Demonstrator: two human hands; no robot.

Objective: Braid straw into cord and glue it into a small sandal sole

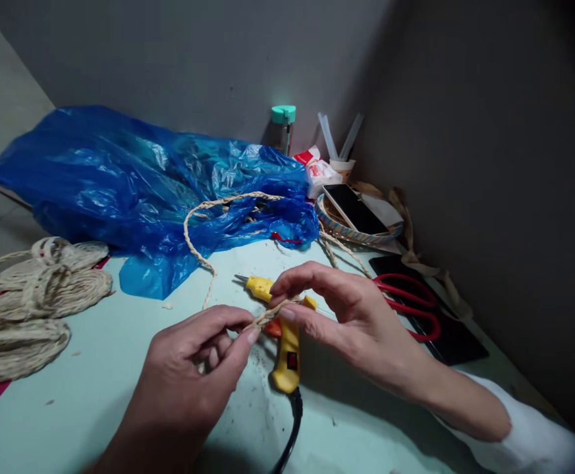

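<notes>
A braided straw cord [266,318] stretches between my two hands above the pale table. My left hand [193,362] pinches it between thumb and forefinger. At the cord's other end, the thumb and fingertips of my right hand [346,309] close lightly around it. Below them lies a yellow hot glue gun [290,342] with a red switch, its metal nozzle pointing left and its black cable [294,421] running toward me. My right hand hides part of its body.
A large blue plastic bag [134,178] spreads across the back, with braid trailing out. Coiled braids [64,283] lie at left. To the right are red-handled scissors [410,296], a phone [356,207] on a woven tray [336,227], a cup of glue sticks [341,168] and a green-lidded jar [284,115].
</notes>
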